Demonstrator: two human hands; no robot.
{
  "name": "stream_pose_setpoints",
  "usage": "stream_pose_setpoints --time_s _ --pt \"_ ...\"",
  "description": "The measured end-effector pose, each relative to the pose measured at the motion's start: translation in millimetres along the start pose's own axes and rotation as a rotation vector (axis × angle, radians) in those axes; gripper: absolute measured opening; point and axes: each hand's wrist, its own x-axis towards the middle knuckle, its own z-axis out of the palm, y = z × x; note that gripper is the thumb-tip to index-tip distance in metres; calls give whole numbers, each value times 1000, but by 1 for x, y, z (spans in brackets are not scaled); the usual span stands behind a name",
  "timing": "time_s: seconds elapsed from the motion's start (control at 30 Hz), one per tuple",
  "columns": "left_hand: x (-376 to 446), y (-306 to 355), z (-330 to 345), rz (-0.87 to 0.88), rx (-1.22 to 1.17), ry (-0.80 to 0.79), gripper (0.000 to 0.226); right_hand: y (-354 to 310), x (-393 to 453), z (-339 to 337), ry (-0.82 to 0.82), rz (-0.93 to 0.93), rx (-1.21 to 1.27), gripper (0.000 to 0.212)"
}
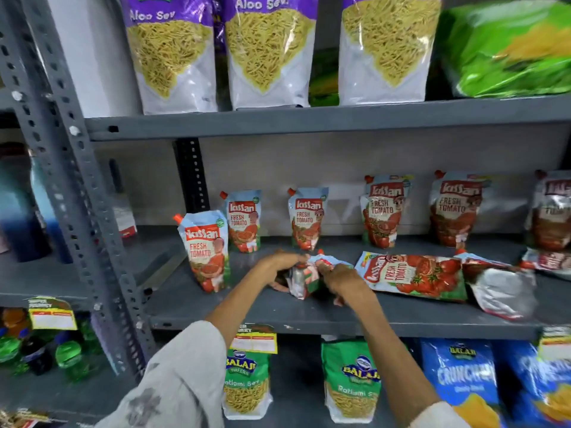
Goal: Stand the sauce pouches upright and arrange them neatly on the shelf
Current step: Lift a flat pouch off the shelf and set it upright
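Both hands grip one tomato sauce pouch point(304, 281) lying crumpled on the grey middle shelf point(309, 319); my left hand point(279, 262) holds its left side, my right hand point(341, 278) its right. One upright pouch point(205, 250) stands front left, and several more stand along the back, among them a pouch point(244, 220) and another pouch point(307, 219). To the right, a pouch lies flat, label up point(412, 274). Beyond it lies a silver-backed pouch point(497, 285).
Aloo Sev bags point(173, 54) fill the shelf above, and snack bags point(350, 381) stand on the shelf below. The perforated grey upright point(71, 168) bounds the left side. Green-capped bottles point(68, 356) sit lower left. Bare shelf surface point(256, 307) shows between the front-left pouch and my hands.
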Motion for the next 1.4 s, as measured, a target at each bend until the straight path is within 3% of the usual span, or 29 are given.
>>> stream_pose_setpoints --time_s 0.13,0.23,0.3,0.4,0.53,0.67,0.8,1.0,1.13,1.2,1.3,1.4 --pt "-3 2 7 29 78 10 36 5 11 6 -28 2 62 47" --pt "-14 -9 11 106 -48 50 31 15 11 4 -202 100 558 44" --pt "-22 -21 15 196 -129 97 31 23 9 7 -281 0 732 32" --pt "-34 -35 19 403 -255 198 30 24 7 11 -168 -285 750 19" --pt "-42 -32 2 734 -259 349 56 -4 3 6 38 -535 705 46" --pt "-31 -29 -15 913 -247 418 61 -31 11 10 129 -646 612 59" --pt "-1 -64 -16 791 -77 428 70 -25 26 45 30 -578 483 74" --pt "4 -75 -12 713 -179 384 65 -17 36 61 74 -500 557 60" --pt "-18 -77 10 690 -201 706 66 -4 29 48 26 -482 571 51" --pt "-29 -71 26 663 -262 772 59 8 26 29 39 -484 491 48" --pt "-38 -51 61 551 -395 624 57 34 27 -15 88 -440 342 37" --pt "-44 -24 100 270 -571 224 54 63 34 -69 126 -400 245 22"
